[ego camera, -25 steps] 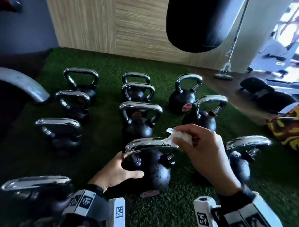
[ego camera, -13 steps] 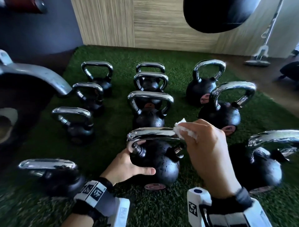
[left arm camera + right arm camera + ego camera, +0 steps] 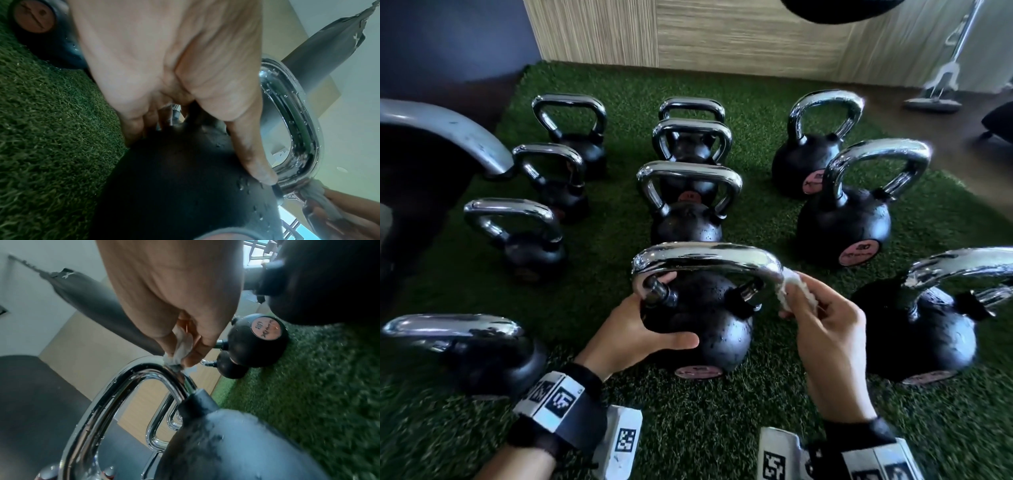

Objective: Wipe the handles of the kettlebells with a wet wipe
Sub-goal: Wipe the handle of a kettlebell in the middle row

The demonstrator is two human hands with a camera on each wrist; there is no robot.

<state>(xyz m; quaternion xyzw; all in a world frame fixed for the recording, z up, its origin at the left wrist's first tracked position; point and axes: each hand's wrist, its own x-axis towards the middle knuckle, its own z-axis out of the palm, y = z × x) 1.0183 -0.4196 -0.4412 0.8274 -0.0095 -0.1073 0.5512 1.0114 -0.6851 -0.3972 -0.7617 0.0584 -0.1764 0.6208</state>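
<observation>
A black kettlebell (image 3: 709, 325) with a wet chrome handle (image 3: 705, 255) stands on the green turf in front of me. My left hand (image 3: 643, 329) grips its round body, thumb across the front and fingers behind near the handle's left post. My right hand (image 3: 822, 325) pinches a crumpled white wet wipe (image 3: 792, 287) and holds it against the handle's right bend. The right wrist view shows the wipe (image 3: 180, 352) pressed on the chrome handle (image 3: 144, 374). In the left wrist view my left hand (image 3: 185, 97) lies on the black body (image 3: 185, 186), with the handle (image 3: 296, 129) behind it.
Several more chrome-handled kettlebells stand in rows on the turf (image 3: 705, 428), one close at right (image 3: 914, 329), one at left front (image 3: 482, 353). A large curved metal piece (image 3: 448, 130) is at the left. A punching bag (image 3: 98, 305) hangs overhead; wooden wall behind.
The wipe has slid along the handle from its top right down to the right bend. My left hand stays on the body. The view has shifted closer and leftward.
</observation>
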